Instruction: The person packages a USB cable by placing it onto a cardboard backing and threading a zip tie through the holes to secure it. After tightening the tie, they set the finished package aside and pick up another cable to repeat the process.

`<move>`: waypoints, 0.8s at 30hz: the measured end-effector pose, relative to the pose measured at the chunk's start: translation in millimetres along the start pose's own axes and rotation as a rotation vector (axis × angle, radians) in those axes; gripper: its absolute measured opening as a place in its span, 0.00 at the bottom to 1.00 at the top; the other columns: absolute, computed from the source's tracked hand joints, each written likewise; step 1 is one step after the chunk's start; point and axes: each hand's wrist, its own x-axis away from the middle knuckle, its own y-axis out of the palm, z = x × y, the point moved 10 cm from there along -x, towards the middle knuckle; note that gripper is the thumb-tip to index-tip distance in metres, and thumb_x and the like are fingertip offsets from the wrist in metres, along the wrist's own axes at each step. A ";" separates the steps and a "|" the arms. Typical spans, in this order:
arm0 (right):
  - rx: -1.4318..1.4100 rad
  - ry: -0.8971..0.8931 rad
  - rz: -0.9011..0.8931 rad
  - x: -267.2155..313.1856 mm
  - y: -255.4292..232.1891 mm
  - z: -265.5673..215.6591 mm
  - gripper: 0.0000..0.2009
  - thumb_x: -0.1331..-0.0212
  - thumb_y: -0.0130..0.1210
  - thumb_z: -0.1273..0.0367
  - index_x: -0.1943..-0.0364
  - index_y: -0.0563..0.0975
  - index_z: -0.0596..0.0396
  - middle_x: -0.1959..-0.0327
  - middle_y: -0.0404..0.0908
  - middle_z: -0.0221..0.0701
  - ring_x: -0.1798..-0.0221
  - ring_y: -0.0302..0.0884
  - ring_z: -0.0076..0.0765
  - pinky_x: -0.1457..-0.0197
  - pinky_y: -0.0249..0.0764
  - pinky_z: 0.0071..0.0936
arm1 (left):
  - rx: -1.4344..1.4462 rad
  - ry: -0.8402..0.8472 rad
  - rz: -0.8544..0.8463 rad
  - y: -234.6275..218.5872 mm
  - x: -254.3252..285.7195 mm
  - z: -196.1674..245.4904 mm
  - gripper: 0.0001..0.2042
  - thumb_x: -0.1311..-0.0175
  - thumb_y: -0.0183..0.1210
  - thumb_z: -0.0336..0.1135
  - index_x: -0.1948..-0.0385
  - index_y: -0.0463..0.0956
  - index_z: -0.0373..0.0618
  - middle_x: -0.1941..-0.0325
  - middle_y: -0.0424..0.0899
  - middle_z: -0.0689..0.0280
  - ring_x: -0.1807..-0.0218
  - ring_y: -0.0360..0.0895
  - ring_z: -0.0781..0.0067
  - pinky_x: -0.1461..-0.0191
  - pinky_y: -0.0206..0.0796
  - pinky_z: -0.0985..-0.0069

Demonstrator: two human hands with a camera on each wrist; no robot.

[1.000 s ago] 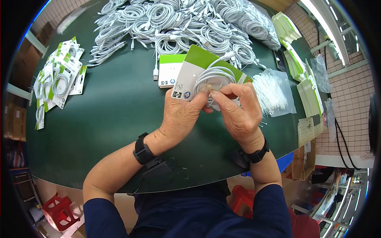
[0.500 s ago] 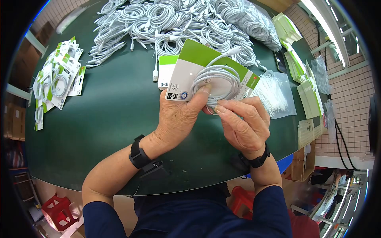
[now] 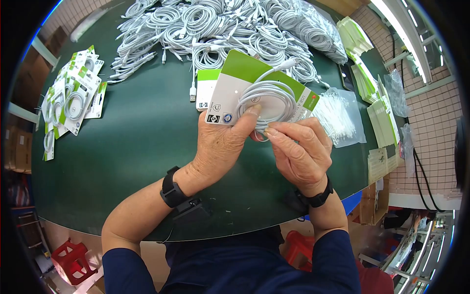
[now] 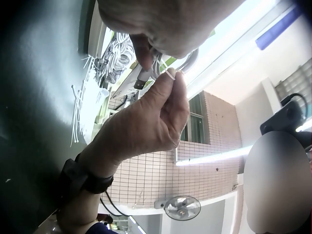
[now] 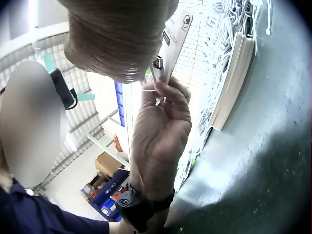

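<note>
My left hand (image 3: 220, 144) grips a white-and-green packaging card (image 3: 226, 95) by its lower edge, its thumb pressing on the coiled light-grey USB cable (image 3: 290, 98) that lies against the card's face. At the bottom of the coil, my right hand (image 3: 304, 154) pinches a thin white cable tie (image 4: 167, 72) between thumb and forefinger. The tie shows as a small loop in both wrist views. A metal USB plug (image 5: 158, 62) sticks out beside the pinching fingertips in the right wrist view. The card is held tilted above the green table (image 3: 147, 147).
A heap of coiled cables (image 3: 196, 24) covers the far side. Loose white cable ties (image 3: 335, 120) lie on a clear bag at the right. Behind the held card is a card stack (image 3: 208, 90); carded cables (image 3: 73, 100) lie left, more card stacks (image 3: 382, 117) along the right edge.
Over the first half second my right hand shifts down and right, from the coil's front to its lower edge, and the card's face shows more fully. Since then both hands stay nearly still.
</note>
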 end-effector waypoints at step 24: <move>-0.159 0.149 -0.101 2.4 19.3 16.6 0.14 0.49 0.71 0.79 0.58 0.84 0.55 0.63 0.90 0.32 0.70 0.88 0.35 0.71 0.80 0.29 | -0.033 -0.074 -0.038 -1.0 2.2 -19.7 0.10 0.28 0.63 0.29 0.51 0.82 0.35 0.62 0.88 0.64 0.68 0.84 0.79 0.67 0.80 0.79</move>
